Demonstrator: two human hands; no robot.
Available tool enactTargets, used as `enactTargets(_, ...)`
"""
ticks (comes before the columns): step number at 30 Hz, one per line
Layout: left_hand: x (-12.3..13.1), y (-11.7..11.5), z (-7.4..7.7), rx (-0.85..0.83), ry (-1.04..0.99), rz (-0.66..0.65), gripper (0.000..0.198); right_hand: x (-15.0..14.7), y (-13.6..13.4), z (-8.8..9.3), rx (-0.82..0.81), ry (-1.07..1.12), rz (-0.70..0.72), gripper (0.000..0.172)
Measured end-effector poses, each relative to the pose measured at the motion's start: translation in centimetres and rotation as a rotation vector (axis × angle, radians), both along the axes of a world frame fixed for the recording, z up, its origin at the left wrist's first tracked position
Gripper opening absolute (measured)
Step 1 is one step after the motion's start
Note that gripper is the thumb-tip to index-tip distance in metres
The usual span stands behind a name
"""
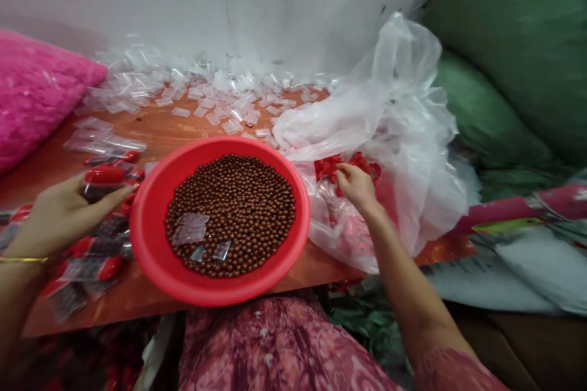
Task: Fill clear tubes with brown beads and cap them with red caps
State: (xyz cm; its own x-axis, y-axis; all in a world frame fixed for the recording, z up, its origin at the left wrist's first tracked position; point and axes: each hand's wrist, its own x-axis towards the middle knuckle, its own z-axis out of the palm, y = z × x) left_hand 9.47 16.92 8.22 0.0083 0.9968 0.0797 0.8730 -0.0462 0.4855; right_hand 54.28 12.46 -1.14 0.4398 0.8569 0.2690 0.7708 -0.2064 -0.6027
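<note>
In my left hand (66, 214) is a small clear plastic container with a red cap (104, 175) and dark contents, gripped between thumb and fingers left of the basin. Similar red-capped containers (89, 259) lie below and around that hand. A red plastic basin (293, 238) holds many shiny brown beads (238, 201), with a few clear plastic pieces (190, 229) on top. My right hand (356, 186) reaches into an opened clear plastic bag (339, 122), its fingers pinched together at the red plastic pieces (328, 166). What is between those fingertips cannot be made out.
Many empty clear plastic cases (220, 101) are scattered along the back of the orange table (156, 125), against a pale wall. A bag of pink pieces (36, 91) stands at left. Large green sacks (513, 61) and a pink pole (518, 208) are at right.
</note>
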Motion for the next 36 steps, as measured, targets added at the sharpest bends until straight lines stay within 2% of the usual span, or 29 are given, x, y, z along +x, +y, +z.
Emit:
enactTargets(2,-0.3,-0.7,0.0,-0.073,-0.2,0.055,0.034,1.1,-0.5,-1.3,-0.022,0.03,-0.045,0.029)
enactTargets(4,1.3,-1.3,-0.1,-0.128,-0.367,-0.017,0.027,-0.1,-0.3,-1.3,0.077,0.101,0.004,0.032)
enactTargets(5,2.5,-1.5,-0.3,-0.145,-0.43,-0.07,0.025,-1.5,-0.1,-0.7,0.13,0.127,0.067,0.032)
enactTargets(7,5.2,-1.7,-0.6,-0.253,-0.562,-0.168,0.022,-5.1,0.2,1.4,0.234,0.119,0.236,0.03)
enactTargets(10,8.6,-2.2,-1.1,-0.428,-0.757,-0.266,0.023,-10.9,0.1,5.0,0.332,-0.032,0.576,0.026)
enactTargets(12,9.9,-2.6,-1.4,-0.518,-0.852,-0.315,0.024,-13.9,-0.1,6.3,0.327,-0.115,0.782,0.039)
enactTargets(15,10.7,-3.0,-2.0,-0.585,-0.944,-0.364,0.021,-16.8,0.0,6.1,0.282,-0.2,0.962,0.07)
enactTargets(18,10.9,-2.8,-2.9,-0.628,-1.007,-0.34,0.015,-17.9,0.1,4.9,0.282,-0.255,0.961,0.077)
enactTargets(23,11.2,-2.6,-4.2,-0.682,-1.144,-0.225,0.01,-18.4,0.4,3.9,0.394,-0.361,0.886,0.054)
enactTargets(27,11.2,-2.5,-4.2,-0.71,-1.314,-0.141,0.004,-18.4,0.4,3.9,0.431,-0.374,0.821,0.052)
enactTargets(31,11.1,-2.2,-3.9,-0.83,-1.381,-0.273,0.026,-18.3,0.1,4.0,0.429,-0.348,0.74,0.053)
enactTargets(33,11.2,-2.2,-3.8,-0.778,-1.36,-0.329,0.034,-18.2,0.0,4.2,0.44,-0.356,0.734,0.051)
enactTargets(36,11.3,-2.5,-3.8,-0.708,-1.289,-0.346,0.042,-17.9,0.1,4.6,0.402,-0.356,0.712,0.053)
